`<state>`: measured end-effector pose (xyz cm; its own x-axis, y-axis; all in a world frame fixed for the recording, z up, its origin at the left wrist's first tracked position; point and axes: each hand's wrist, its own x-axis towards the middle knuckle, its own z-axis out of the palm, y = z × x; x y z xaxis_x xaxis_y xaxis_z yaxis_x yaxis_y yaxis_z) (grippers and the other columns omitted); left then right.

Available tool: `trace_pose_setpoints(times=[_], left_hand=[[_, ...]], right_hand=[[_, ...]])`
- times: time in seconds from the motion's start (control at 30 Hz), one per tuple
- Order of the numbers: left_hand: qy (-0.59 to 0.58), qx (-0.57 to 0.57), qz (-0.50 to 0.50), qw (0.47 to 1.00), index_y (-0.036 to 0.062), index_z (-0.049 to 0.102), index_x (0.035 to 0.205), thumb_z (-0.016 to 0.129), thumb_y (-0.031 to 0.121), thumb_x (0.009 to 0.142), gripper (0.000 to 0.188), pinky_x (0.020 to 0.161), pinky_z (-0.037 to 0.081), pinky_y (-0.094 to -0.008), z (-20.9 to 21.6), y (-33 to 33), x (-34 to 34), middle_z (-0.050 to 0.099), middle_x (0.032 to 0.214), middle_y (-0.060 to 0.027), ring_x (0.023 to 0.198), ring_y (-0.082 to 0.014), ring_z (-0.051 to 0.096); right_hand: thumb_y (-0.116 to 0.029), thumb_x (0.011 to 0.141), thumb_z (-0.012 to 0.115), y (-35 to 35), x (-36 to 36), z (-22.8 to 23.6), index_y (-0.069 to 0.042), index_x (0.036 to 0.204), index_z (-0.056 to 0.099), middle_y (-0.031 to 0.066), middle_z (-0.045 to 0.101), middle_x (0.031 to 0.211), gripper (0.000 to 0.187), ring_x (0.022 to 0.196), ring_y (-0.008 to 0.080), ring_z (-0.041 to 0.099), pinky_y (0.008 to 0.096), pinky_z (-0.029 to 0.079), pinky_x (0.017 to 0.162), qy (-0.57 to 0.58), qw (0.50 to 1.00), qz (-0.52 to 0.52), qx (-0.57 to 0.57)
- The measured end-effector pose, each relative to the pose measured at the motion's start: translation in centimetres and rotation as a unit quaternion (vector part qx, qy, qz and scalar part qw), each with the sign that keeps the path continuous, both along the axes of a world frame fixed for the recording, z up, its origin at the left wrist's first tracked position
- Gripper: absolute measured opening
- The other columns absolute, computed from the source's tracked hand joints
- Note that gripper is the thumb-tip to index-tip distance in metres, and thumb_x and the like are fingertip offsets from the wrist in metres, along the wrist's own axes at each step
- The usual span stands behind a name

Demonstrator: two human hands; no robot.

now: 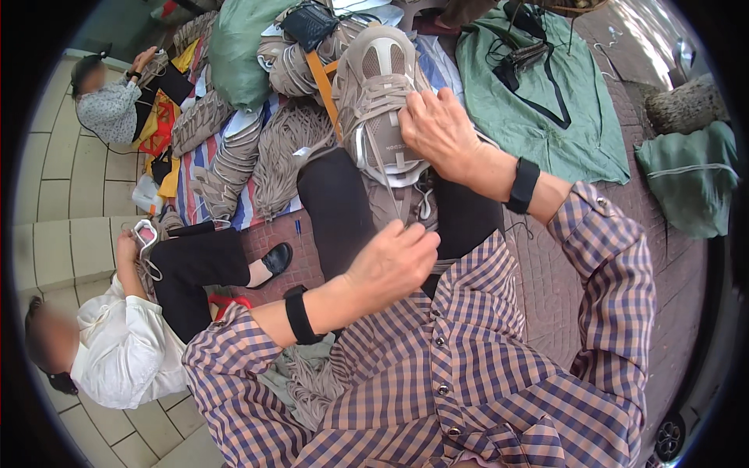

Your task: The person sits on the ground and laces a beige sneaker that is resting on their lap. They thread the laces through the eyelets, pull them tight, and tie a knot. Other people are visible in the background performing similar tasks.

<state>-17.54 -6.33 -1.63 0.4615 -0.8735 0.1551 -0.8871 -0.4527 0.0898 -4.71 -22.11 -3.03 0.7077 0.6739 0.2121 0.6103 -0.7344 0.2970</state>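
A beige-grey sneaker (374, 66) rests between my knees, toe pointing away from me, with lace crossed over its upper part. My left hand (392, 257) is closed in a pinch on a shoelace (388, 173), which runs taut from the sneaker down toward me. Against the right side of the lacing, my right hand (443, 139) has its fingers curled in and gripping the sneaker's edge; whether lace is also between them is hidden. Below the tongue, part of another beige shoe (390, 204) shows in my lap.
Stacked beige shoe pieces (234, 160) and a bundle of laces (290, 152) lie on a striped sheet to the left. Beyond is a green sack (240, 54). A green cloth (577, 117) with a black strap lies right. Two people sit at left; the nearer hand (127, 248) holds a shoe.
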Motion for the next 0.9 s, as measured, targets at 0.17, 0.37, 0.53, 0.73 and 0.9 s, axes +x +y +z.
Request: trace_pose_setpoints(times=[0.17,0.37,0.53,0.73,0.9], left_hand=[[0.079,-0.068,0.061,0.993,0.0058,0.056,0.088,0.06,0.007,0.072,0.017,0.061,0.046,-0.0331,-1.8,0.2,-0.3,0.05,0.078,-0.0061,0.072,-0.0214,0.057],[0.186,-0.218,0.155,0.945,0.0037,0.057,0.091,0.057,-0.002,0.078,0.014,0.061,0.053,-0.0376,-2.8,1.1,-0.5,0.054,0.084,-0.0099,0.073,-0.0285,0.062],[0.247,-0.293,0.185,0.905,0.0043,0.061,0.096,0.057,-0.003,0.082,0.016,0.063,0.052,-0.0395,-4.9,1.1,-0.1,0.058,0.088,-0.0113,0.075,-0.0328,0.063],[0.264,-0.328,0.214,0.881,0.0045,0.064,0.094,0.058,0.001,0.085,0.012,0.064,0.05,-0.0377,-4.4,1.3,0.9,0.058,0.086,-0.0105,0.073,-0.0306,0.062],[0.292,-0.344,0.253,0.856,0.0041,0.067,0.093,0.06,0.002,0.084,0.012,0.066,0.05,-0.034,-4.9,1.8,1.4,0.061,0.085,-0.0088,0.073,-0.025,0.062]], right_hand=[[-0.017,0.075,0.065,0.9,1.6,0.9,-0.007,0.096,0.068,0.0048,0.054,0.097,0.024,0.093,0.0189,0.054,0.032,0.041,0.077,0.023,0.988,0.016,-0.149],[-0.015,0.081,0.061,-2.3,4.7,0.5,-0.007,0.095,0.059,0.0075,0.051,0.098,0.016,0.095,0.0222,0.055,0.0351,0.04,0.078,0.03,0.982,0.183,0.047],[0.003,0.085,0.056,2.1,0.4,3.8,-0.005,0.092,0.051,0.0092,0.051,0.09,0.012,0.088,0.0298,0.054,0.0389,0.042,0.082,0.134,0.894,0.231,0.36],[-0.006,0.087,0.06,0.3,2.3,2.0,-0.003,0.096,0.058,0.0108,0.059,0.082,0.01,0.075,0.0318,0.059,0.0397,0.045,0.08,0.186,0.889,0.101,0.406],[-0.006,0.083,0.064,-1.2,1.5,0.9,-0.007,0.095,0.065,0.0077,0.061,0.083,0.012,0.081,0.0283,0.059,0.0382,0.044,0.08,0.111,0.934,0.096,0.327]])
